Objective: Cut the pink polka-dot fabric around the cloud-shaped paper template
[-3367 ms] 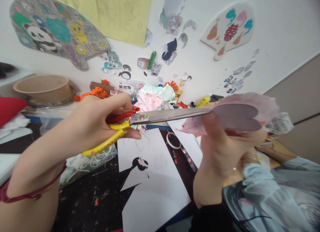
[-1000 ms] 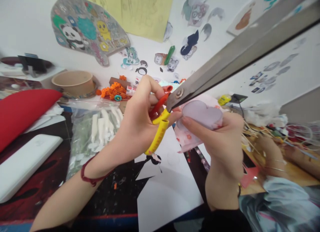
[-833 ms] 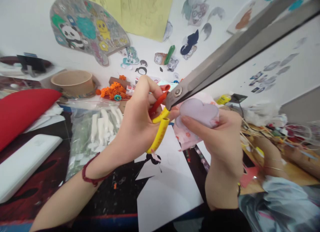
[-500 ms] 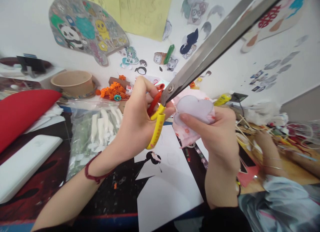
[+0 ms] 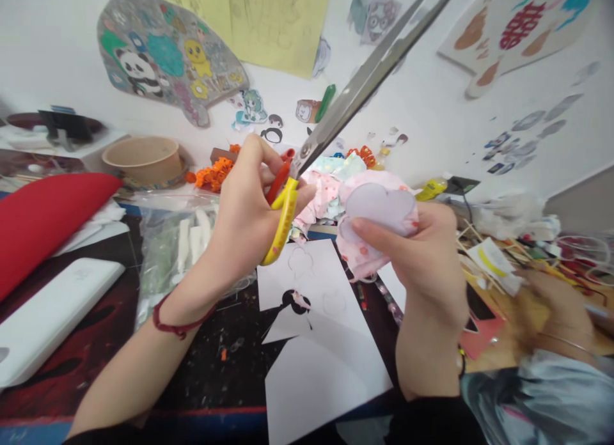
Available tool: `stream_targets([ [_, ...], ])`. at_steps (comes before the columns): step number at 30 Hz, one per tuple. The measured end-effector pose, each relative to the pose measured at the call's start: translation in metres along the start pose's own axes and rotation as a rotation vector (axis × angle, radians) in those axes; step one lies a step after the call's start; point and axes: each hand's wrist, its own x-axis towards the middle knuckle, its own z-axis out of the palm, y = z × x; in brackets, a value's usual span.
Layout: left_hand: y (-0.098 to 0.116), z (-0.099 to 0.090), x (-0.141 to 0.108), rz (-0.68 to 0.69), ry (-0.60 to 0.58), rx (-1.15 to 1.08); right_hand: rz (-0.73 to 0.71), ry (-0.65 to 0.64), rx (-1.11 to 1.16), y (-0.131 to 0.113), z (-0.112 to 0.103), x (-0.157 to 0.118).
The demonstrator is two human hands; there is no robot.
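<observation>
Though rumpled, cloth [image 5: 362, 261] behind lobed paper [image 5: 381, 207]

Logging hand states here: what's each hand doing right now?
Left hand: closed, holding scissors.
Right hand: closed, holding pink fabric and gray cloud-shaped piece.

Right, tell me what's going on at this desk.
A person's left hand holds scissors, blades pointing up, clear of the fabric. Their right hand pinches a grey cloud-shaped piece against pink patterned fabric. Below, white paper with faint drawn outlines lies on the dark desk. Another person's hand, blurred, is at the right.
</observation>
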Motion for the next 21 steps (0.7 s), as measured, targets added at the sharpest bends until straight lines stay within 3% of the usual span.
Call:
stream_targets([
  [4, 0.009, 0.003, -0.002, -0.061, -0.173, -0.133, 0.085, -0.119, 0.019, -0.001, 0.002, 0.000],
  [6, 0.012, 0.006, -0.004, -0.052, -0.177, -0.127, 0.141, -0.173, 0.020, 0.000, 0.001, 0.000],
  [9, 0.010, 0.008, -0.006, -0.008, -0.103, -0.096, 0.218, -0.276, 0.106, 0.009, -0.003, 0.003],
  [12, 0.005, 0.009, -0.005, 0.089, 0.036, -0.096, 0.208, -0.369, 0.358, 0.030, -0.002, 0.013],
  [17, 0.008, 0.011, -0.005, 0.239, 0.257, -0.047, 0.092, -0.660, 0.764, 0.071, 0.037, 0.021],
  [21, 0.013, 0.017, -0.008, 0.288, 0.323, -0.038, 0.174, -0.367, 0.773, 0.076, 0.080, 0.007],
])
